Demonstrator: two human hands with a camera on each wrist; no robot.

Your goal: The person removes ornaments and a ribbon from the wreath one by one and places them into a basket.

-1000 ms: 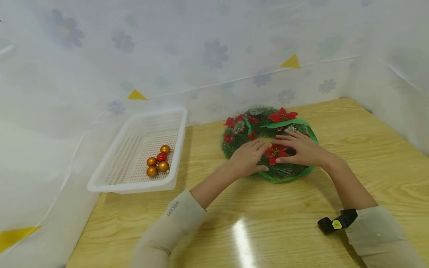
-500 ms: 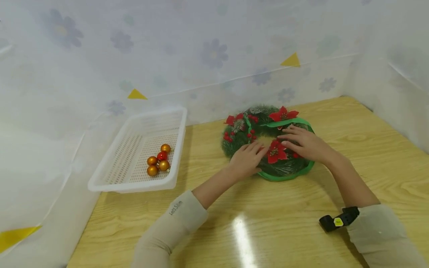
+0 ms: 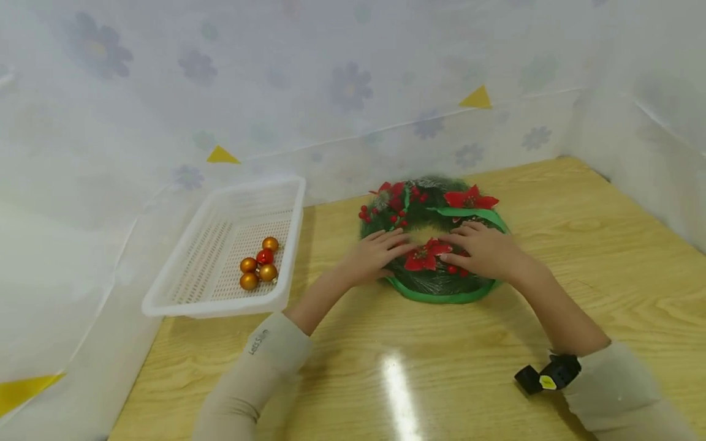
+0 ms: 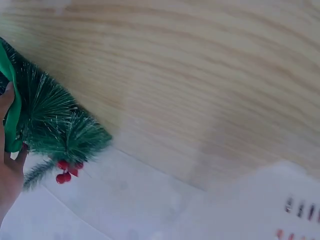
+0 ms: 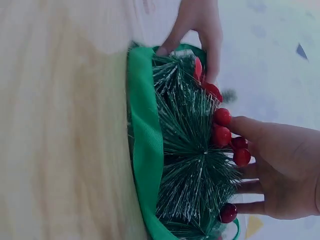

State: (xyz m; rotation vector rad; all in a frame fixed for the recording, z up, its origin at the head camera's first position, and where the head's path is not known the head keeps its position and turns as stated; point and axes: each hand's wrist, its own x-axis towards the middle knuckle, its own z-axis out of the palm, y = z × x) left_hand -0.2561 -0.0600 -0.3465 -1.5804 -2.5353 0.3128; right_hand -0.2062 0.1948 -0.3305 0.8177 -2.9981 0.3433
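Note:
A green Christmas wreath point(image 3: 432, 280) with red poinsettias point(image 3: 426, 255), red berries point(image 5: 222, 135) and a green ribbon point(image 5: 145, 130) lies on the table toward the back. My left hand point(image 3: 371, 258) grips the wreath's near left part, thumb at the outer side and fingers over the top; the right wrist view shows this hand from the side. Across the near right part rests my right hand point(image 3: 485, 250), its fingers fairly straight and spread. In the right wrist view its thumb touches the berries beside the pine needles.
Left of the wreath stands a white plastic basket point(image 3: 220, 306) holding several gold baubles point(image 3: 268, 272) and a red bauble point(image 3: 265, 256). Floral white sheeting point(image 3: 353, 135) surrounds the wooden table point(image 3: 342, 367). A black wrist camera point(image 3: 548, 375) sits on the right wrist.
The wreath has shifted left and turned slightly, its near poinsettia moving left. Both hands have moved left with it. The baubles in the basket stay put.

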